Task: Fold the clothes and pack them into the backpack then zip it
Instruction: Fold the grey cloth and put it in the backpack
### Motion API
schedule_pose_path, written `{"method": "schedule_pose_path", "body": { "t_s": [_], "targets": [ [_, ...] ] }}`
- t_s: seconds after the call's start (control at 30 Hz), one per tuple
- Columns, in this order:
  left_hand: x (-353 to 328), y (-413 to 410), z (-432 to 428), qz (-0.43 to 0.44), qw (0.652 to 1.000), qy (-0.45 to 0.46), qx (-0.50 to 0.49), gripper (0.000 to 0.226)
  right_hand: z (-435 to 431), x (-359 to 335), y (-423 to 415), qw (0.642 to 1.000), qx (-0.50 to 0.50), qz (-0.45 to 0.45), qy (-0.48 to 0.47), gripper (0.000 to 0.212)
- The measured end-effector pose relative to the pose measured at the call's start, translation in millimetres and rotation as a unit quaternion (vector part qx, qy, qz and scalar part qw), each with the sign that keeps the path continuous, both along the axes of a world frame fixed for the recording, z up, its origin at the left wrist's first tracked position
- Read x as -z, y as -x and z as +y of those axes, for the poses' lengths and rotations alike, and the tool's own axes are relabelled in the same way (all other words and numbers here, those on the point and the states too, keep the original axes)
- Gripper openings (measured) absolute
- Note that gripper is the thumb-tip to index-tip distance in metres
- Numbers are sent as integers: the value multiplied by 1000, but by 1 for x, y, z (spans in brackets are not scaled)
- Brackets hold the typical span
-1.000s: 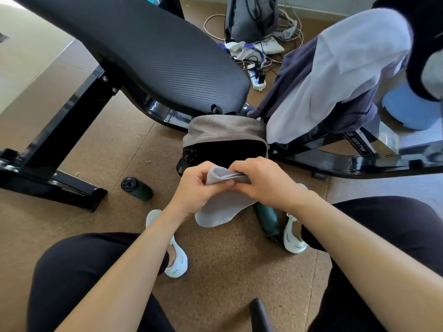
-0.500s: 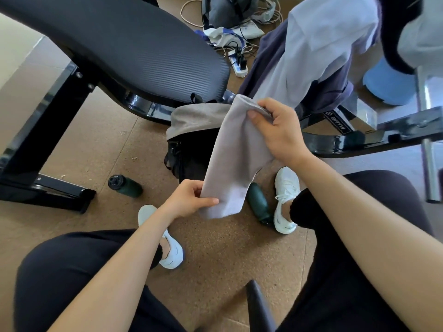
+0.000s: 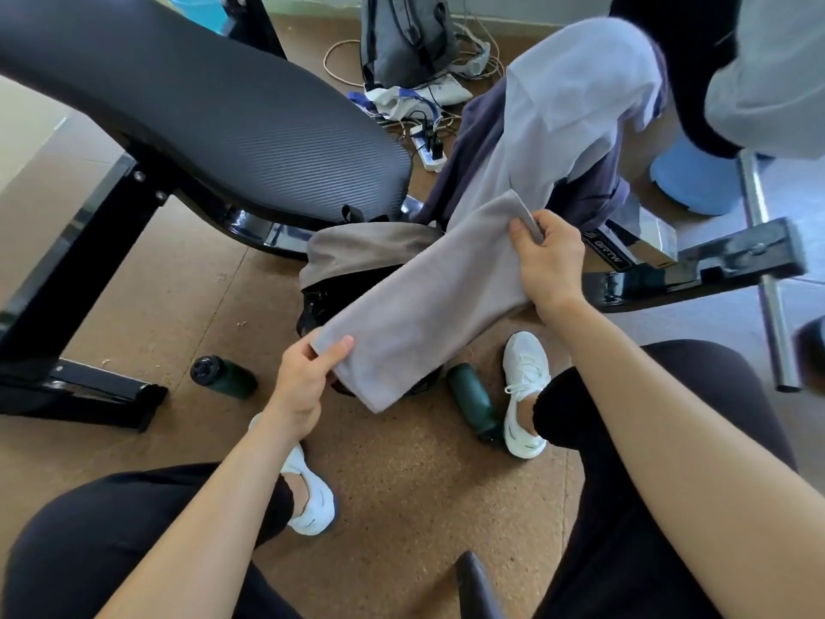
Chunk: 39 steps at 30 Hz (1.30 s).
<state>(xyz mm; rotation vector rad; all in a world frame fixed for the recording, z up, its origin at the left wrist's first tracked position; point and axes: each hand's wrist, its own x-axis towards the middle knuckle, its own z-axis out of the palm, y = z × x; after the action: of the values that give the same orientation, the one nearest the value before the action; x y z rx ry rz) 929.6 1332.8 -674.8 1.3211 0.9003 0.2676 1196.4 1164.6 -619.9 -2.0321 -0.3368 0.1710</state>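
Now the cloth (image 3: pixel 428 301) hangs stretched between both hands, its long axis running on a slant from low near the left knee up and away to the right. The left hand (image 3: pixel 303 377) pinches the near lower corner, thumb on top; the right hand (image 3: pixel 551 261) pinches the far upper edge, fingers curled round it. Directly underneath sits the bag (image 3: pixel 357 256), its mouth open and dark, just beyond the left hand, so that hand is nearer the opening. The cloth looks grey, soft, flat, apparently doubled lengthwise, one loose corner drooping towards the floor.
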Motion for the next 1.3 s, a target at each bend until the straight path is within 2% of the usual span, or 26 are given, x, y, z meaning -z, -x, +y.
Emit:
{"method": "schedule_pose_path", "body": {
  "t_s": [0.07, 0.13, 0.23, 0.3, 0.43, 0.57, 0.73, 0.93, 1.1, 1.23, 1.3],
  "targets": [
    [-3, -2, 4, -6, 996, -32, -81, 16, 1, 3, 3, 999, -11, -8, 44, 38],
    [-2, -2, 6, 33, 985, -117, -121, 12, 3, 8, 8, 996, -30, -13, 82, 40],
    [0, 1, 7, 105, 952, -263, -114, 26, 7, 16, 15, 991, -50, -7, 122, 33],
    [1, 3, 10, 126, 943, -286, -109, 30, 10, 20, 21, 989, -59, -5, 133, 31],
    [-2, 0, 15, 107, 969, -183, -130, 29, 17, 23, 35, 985, -104, -10, 140, 34],
    [-13, -8, 6, 53, 988, -90, -110, 21, 28, 22, 61, 978, -186, -4, 94, 38],
    [-26, -22, -12, 29, 997, -41, -66, 35, 34, 26, 90, 960, -272, -3, 60, 38],
    [-31, -28, -23, 6, 999, 34, -25, 34, 37, 30, 105, 935, -346, -19, 81, 32],
    [-31, -27, -23, -15, 998, 56, 0, 28, 33, 20, 108, 913, -399, 53, 64, 28],
    [-34, -28, -23, -46, 992, 111, 26, 53, 31, 22, 110, 906, -404, 40, 118, 43],
    [-35, -27, -23, -41, 991, 119, 55, 56, 32, 24, 109, 916, -383, 37, 117, 37]
  ]
}}
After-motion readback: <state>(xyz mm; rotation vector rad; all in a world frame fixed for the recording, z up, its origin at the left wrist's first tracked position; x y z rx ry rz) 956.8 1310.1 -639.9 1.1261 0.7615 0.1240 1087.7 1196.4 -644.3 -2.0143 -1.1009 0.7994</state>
